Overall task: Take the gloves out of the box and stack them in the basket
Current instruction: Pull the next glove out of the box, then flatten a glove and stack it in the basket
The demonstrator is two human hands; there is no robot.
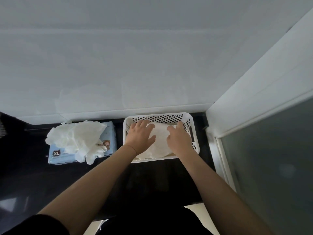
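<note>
A white perforated basket (189,123) stands on the dark counter against the wall. White gloves (160,143) lie stacked inside it. My left hand (140,135) presses flat on the left part of the stack, fingers spread. My right hand (179,138) rests on the right part with its fingers bent down onto the gloves. To the left sits a light blue glove box (58,154) marked XL, with a loose heap of white gloves (77,136) spilling out over its top and front.
The dark counter (30,175) runs from the left edge to a white wall at the right. A frosted glass panel (271,167) in a white frame stands right of the basket. A white tiled wall rises behind both objects.
</note>
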